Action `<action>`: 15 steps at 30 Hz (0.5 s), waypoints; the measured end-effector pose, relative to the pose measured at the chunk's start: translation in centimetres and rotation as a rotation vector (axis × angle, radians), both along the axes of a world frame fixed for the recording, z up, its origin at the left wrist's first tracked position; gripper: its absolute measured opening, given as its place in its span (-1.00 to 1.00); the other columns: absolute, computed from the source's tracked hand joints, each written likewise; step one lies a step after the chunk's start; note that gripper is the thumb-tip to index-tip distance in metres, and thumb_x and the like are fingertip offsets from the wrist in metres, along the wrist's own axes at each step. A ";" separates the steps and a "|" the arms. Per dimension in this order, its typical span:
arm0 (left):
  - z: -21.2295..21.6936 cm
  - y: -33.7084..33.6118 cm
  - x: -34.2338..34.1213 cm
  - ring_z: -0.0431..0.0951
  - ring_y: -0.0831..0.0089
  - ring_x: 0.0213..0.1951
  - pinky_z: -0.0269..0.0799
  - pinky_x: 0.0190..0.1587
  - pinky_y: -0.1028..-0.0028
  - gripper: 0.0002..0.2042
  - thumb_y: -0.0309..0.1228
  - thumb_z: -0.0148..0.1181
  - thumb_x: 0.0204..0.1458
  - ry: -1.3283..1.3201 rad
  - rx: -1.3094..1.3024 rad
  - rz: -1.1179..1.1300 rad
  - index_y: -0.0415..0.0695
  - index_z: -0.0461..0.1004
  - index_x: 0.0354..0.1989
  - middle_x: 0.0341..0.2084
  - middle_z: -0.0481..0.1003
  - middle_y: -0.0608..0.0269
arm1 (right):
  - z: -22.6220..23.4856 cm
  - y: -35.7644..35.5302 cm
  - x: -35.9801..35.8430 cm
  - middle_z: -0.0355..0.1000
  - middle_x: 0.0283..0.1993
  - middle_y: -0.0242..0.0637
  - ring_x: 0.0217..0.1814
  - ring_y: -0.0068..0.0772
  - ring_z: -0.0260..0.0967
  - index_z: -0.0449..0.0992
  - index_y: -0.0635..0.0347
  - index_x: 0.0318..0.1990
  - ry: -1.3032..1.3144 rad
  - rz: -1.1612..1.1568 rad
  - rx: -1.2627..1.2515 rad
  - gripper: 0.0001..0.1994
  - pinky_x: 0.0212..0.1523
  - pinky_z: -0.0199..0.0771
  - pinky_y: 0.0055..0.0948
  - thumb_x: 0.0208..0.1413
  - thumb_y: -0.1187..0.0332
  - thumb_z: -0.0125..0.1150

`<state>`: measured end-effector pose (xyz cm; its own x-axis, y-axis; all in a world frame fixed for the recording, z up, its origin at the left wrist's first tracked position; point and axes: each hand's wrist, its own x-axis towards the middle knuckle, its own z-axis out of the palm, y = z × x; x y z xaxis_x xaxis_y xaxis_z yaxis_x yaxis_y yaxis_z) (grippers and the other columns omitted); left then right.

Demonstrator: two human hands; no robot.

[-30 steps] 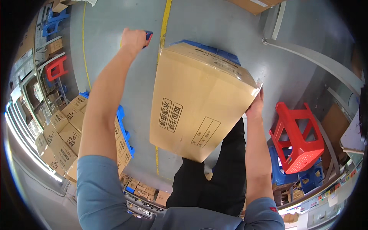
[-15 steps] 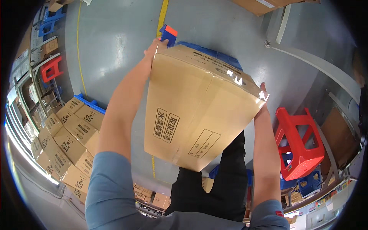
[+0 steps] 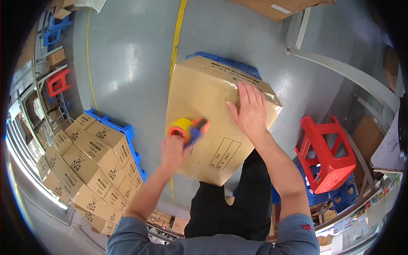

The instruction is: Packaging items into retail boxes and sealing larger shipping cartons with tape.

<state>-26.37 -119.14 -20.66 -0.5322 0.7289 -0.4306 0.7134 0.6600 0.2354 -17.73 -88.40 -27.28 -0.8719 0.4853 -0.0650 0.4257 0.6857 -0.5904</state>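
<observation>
In front of my legs stands a large brown cardboard carton (image 3: pixel 199 95) with printed labels; glossy clear tape shows along its far top edge. My left hand (image 3: pixel 173 151) is closed around a tape gun (image 3: pixel 183 126) over the near left part of the carton top. The tape gun carries a yellow roll and has blue and orange parts, smeared by motion. My right hand (image 3: pixel 250 111) lies flat on the top near the far right edge, fingers stretched out and holding nothing. Beneath the carton's far side a blue pallet (image 3: pixel 223 61) sticks out.
Left of me, stacked cartons (image 3: pixel 91 148) fill a blue pallet (image 3: pixel 135 157). A red plastic stool (image 3: pixel 329 157) stands on the right, near a pale metal bar (image 3: pixel 340 68). Another large carton (image 3: pixel 272 7) is at the far edge. Shelving lines the left side.
My left hand has brought the tape gun from the carton's far left corner back toward me, over the top. My right hand has moved from the right side onto the top.
</observation>
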 end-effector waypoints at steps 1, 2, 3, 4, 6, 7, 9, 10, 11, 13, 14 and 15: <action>0.6 1.2 1.0 0.48 0.00 -0.14 0.33 -0.10 0.09 -0.62 -0.35 0.42 -0.04 -0.083 -0.014 -0.031 -0.22 0.45 -0.09 -0.17 0.49 -0.01 | -0.6 0.0 -0.3 0.41 0.21 -0.10 0.26 -0.02 0.35 0.34 0.28 0.24 -0.049 -0.014 0.037 -0.38 0.32 0.27 -0.06 0.13 0.08 0.32; 1.3 2.3 1.2 0.48 0.00 -0.14 0.33 -0.10 0.09 -0.62 -0.35 0.42 -0.04 -0.086 -0.014 -0.033 -0.22 0.45 -0.09 -0.17 0.49 -0.01 | -1.1 0.1 -0.3 0.41 0.21 -0.10 0.26 -0.02 0.35 0.34 0.28 0.24 -0.051 -0.016 0.036 -0.38 0.32 0.27 -0.06 0.13 0.08 0.32; 2.4 3.6 1.0 0.49 -0.01 -0.14 0.35 -0.10 0.08 -0.62 -0.35 0.42 -0.04 -0.057 0.196 -0.025 -0.22 0.45 -0.10 -0.15 0.50 -0.01 | -1.5 0.4 -0.3 0.41 0.21 -0.10 0.26 -0.04 0.35 0.35 0.27 0.23 -0.068 -0.011 0.032 -0.36 0.30 0.29 -0.08 0.12 0.04 0.33; 3.8 4.9 1.0 0.51 -0.02 -0.14 0.37 -0.09 0.08 -0.63 -0.35 0.43 -0.04 -0.029 0.400 -0.014 -0.21 0.46 -0.10 -0.14 0.50 -0.01 | -1.6 0.4 -0.2 0.41 0.21 -0.10 0.25 -0.05 0.36 0.36 0.26 0.23 -0.085 -0.004 0.022 -0.35 0.28 0.31 -0.09 0.10 0.01 0.33; 3.3 10.8 -2.3 0.51 -0.05 -0.12 0.39 -0.05 0.08 -0.61 -0.36 0.43 -0.03 -0.129 0.324 -0.123 -0.24 0.47 -0.06 -0.12 0.50 -0.02 | -1.6 0.6 0.4 0.42 0.21 -0.09 0.25 -0.07 0.36 0.37 0.25 0.22 -0.104 0.009 0.004 -0.33 0.26 0.33 -0.10 0.09 -0.03 0.34; 2.1 15.7 -4.2 0.50 -0.08 -0.10 0.40 0.01 0.08 -0.56 -0.29 0.43 -0.01 -0.197 0.375 -0.171 -0.26 0.46 -0.02 -0.13 0.52 0.03 | -1.9 1.1 0.6 0.42 0.21 -0.09 0.25 -0.08 0.37 0.37 0.26 0.22 -0.126 0.013 -0.030 -0.32 0.26 0.34 -0.10 0.08 -0.04 0.34; -1.7 20.8 -7.6 0.48 -0.01 0.06 0.36 0.18 0.10 -0.36 -0.02 0.40 -0.03 -0.127 0.362 -0.391 -0.31 0.45 0.06 -0.03 0.52 0.00 | -1.5 1.4 -0.3 0.43 0.20 -0.07 0.26 -0.09 0.37 0.37 0.28 0.21 -0.159 0.022 -0.089 -0.31 0.26 0.35 -0.10 0.08 -0.06 0.35; -3.4 21.2 -9.1 0.47 0.07 0.13 0.33 0.24 0.13 -0.28 0.09 0.37 -0.06 -0.046 0.289 -0.474 -0.32 0.45 0.06 -0.01 0.52 -0.02 | -0.8 1.4 -1.3 0.43 0.20 -0.07 0.26 -0.09 0.37 0.37 0.28 0.21 -0.141 0.032 -0.082 -0.31 0.26 0.35 -0.10 0.08 -0.06 0.35; -4.4 22.7 -10.2 0.47 0.07 0.13 0.33 0.24 0.13 -0.28 0.09 0.37 -0.06 -0.053 0.288 -0.475 -0.32 0.45 0.06 -0.01 0.52 -0.02 | -0.1 2.1 -1.7 0.42 0.21 -0.04 0.27 -0.06 0.36 0.36 0.29 0.23 -0.270 0.029 -0.169 -0.30 0.27 0.35 -0.09 0.09 -0.06 0.35; -4.5 25.3 -11.8 0.36 0.03 0.27 0.25 0.33 0.12 -0.04 0.21 0.44 -0.22 -0.301 -0.480 -0.395 -0.41 0.36 0.16 0.13 0.45 -0.12 | 1.3 3.2 -2.3 0.41 0.22 0.03 0.30 0.01 0.34 0.33 0.32 0.27 -0.515 0.024 -0.347 -0.27 0.31 0.33 -0.09 0.11 -0.05 0.34; -5.3 25.2 -11.2 0.36 0.03 0.27 0.25 0.33 0.12 -0.04 0.21 0.44 -0.22 -0.307 -0.476 -0.404 -0.41 0.36 0.16 0.13 0.45 -0.12 | 1.1 3.2 -1.5 0.41 0.22 0.03 0.30 0.01 0.34 0.33 0.32 0.27 -0.523 0.015 -0.346 -0.27 0.31 0.33 -0.09 0.11 -0.05 0.34; -6.9 24.2 -10.9 0.36 0.01 0.27 0.25 0.33 0.12 -0.02 0.21 0.46 -0.23 -0.203 -0.304 -0.408 -0.43 0.34 0.19 0.15 0.43 -0.15 | 0.0 3.1 -0.8 0.40 0.23 0.06 0.32 0.02 0.33 0.32 0.33 0.28 -0.375 0.004 -0.290 -0.26 0.33 0.31 -0.11 0.11 -0.05 0.34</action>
<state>-37.28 -94.94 -27.52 -0.1168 0.6853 -0.7188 0.8856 0.3995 0.2369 -18.48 -85.34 -27.24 -0.7645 0.3970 -0.5079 0.6435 0.5173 -0.5642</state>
